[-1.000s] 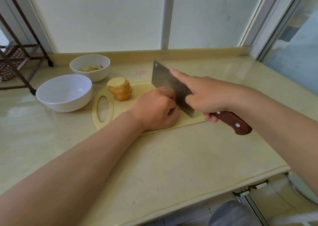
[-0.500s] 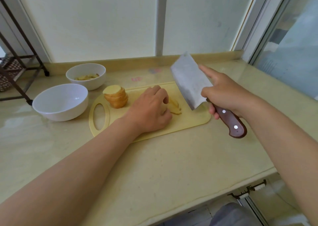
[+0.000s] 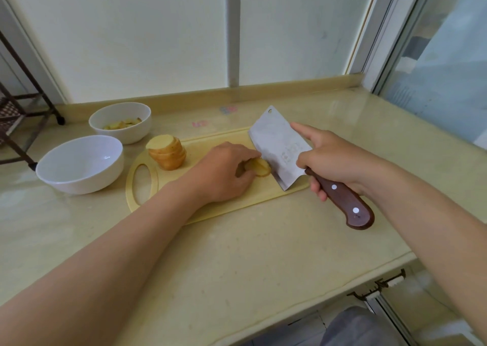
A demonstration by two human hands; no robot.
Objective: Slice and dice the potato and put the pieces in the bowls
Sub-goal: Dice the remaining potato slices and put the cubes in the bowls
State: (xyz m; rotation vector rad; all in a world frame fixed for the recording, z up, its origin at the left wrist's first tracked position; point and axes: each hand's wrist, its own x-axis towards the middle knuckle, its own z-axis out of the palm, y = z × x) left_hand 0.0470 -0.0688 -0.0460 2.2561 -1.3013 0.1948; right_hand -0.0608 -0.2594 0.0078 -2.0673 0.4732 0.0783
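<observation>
In the head view, my left grip (image 3: 224,173) curls down on potato slices (image 3: 259,168) on the cutting board (image 3: 142,200), toward the counter's (image 3: 237,266) back edge. My right grip (image 3: 334,158) wraps the cleaver (image 3: 276,145) handle, forefinger along the blade. The blade's stamp is too blurred to read. The sliced potato stack (image 3: 167,152) stands at the board's left end.

Soft, even daylight from the frosted window (image 3: 168,37) — faint shadows, mild sheen on countertop (image 3: 263,253); wide-angle bending at edges, slight softness.
</observation>
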